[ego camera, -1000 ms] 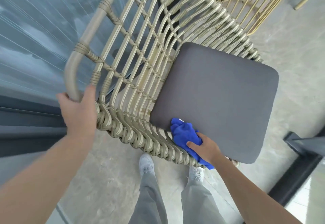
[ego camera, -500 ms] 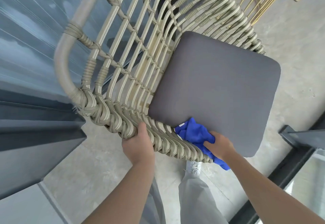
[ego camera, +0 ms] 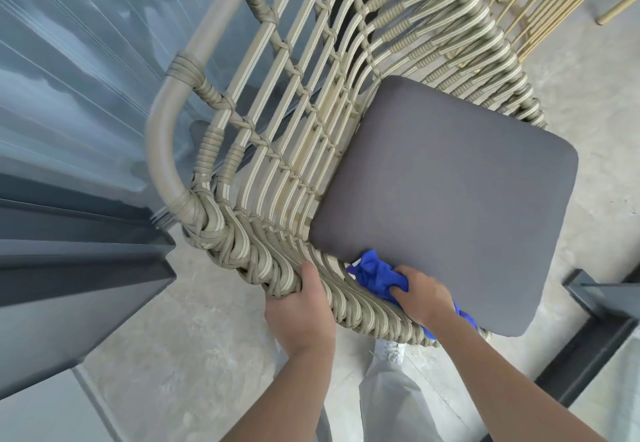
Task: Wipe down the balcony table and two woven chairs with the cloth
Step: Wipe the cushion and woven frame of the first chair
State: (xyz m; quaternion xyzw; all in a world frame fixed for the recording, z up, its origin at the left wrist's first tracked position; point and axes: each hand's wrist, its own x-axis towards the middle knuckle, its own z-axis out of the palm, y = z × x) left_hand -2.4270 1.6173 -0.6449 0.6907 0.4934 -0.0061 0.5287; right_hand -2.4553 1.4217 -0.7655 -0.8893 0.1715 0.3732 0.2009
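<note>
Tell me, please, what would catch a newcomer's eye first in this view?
The bright blue cloth stands out most, bunched in the right hand at the near edge of the grey seat cushion. Next comes the woven chair filling the middle, its near rim gripped by the left hand.

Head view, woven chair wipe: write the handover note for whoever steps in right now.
Left hand grips the front woven rim of the beige woven rattan chair, steadying it.
Right hand holds the bunched blue cloth against the rim beside the near edge of the grey seat cushion.
Done: cannot tell how much is wiped.
Left: finish this chair; the second chair and the balcony table are not identifiable here.
</note>
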